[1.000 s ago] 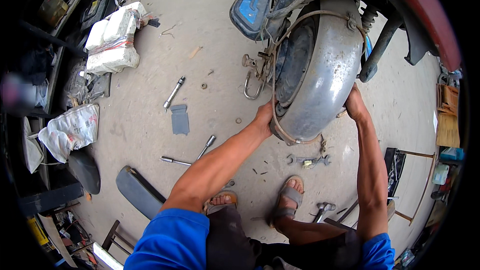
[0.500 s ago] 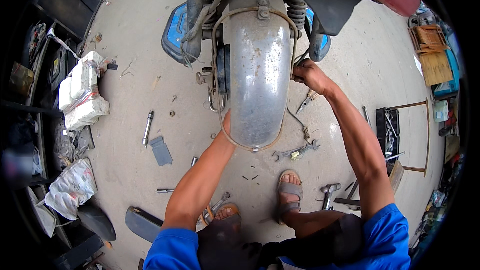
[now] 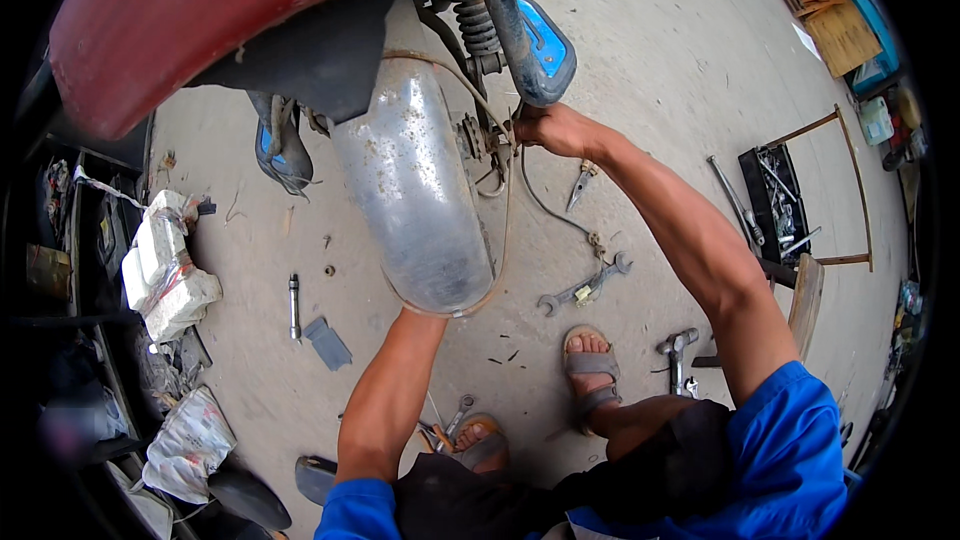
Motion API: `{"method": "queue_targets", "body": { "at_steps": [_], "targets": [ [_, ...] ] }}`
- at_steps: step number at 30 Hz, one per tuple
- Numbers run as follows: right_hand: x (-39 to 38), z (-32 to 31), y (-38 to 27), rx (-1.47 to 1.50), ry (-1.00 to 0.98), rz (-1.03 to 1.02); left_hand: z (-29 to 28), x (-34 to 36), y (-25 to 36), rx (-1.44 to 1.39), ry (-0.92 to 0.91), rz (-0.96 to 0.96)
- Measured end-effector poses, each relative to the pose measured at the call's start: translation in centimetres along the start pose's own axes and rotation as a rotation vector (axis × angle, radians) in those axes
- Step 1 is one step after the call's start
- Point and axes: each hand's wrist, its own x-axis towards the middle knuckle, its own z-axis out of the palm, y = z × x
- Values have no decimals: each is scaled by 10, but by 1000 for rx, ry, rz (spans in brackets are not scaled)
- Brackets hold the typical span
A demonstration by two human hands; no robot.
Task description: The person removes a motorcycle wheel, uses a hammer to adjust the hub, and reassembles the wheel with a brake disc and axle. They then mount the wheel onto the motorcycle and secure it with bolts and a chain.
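Fender [image 3: 420,200]: metal, worn and spotted, at centre under the red panel [image 3: 240,10], leaning with its lower end toward the right. Half a second earlier it stood nearly straight in view and the panel lay at upper right; the panel now fills the upper left and covers the fender's upper end. The wire hoop [image 3: 508,230] runs round the fender's edge.

Right hand [image 3: 560,130]: at the axle fittings [image 3: 482,145], just below the blue footrest [image 3: 545,45]. These fittings, previously behind the fender, are now exposed. The fingers appear curled against them, but their tips are obscured; whether they grip anything cannot be told.

Left hand: hidden behind the fender's lower end, only the left forearm [image 3: 395,380] showing; its state cannot be told. It was also hidden earlier.

Beyond: a cable [image 3: 545,208] hangs from near the right hand toward the double-ended wrench [image 3: 560,301] on the floor. Pliers [image 3: 577,190] lie near that forearm. The tool tray [image 3: 765,205] stands farther right. At lower left, the dark seat pad [image 3: 315,480], more fully seen before, is now partly cut off by the left sleeve.
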Motion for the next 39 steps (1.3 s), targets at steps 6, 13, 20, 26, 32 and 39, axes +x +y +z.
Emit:
{"method": "queue_targets", "body": {
  "at_steps": [6,13,20,26,32,39],
  "targets": [
    [-5,8,4,47,82,41,23,-7,1,73,16,43],
    [-19,13,-28,309,111,11,18,-6,5,62,17,33],
    [-8,28,0,429,190,28,10,-2,4,-65,38,-8],
    [-7,37,0,376,306,-32,16,0,6,-43,53,2],
    [-9,38,-6,322,287,-28,-5,9,9,-262,36,-43],
    [-42,55,-12,141,668,55,14,4,9,-6,-18,2]
  ]
}}
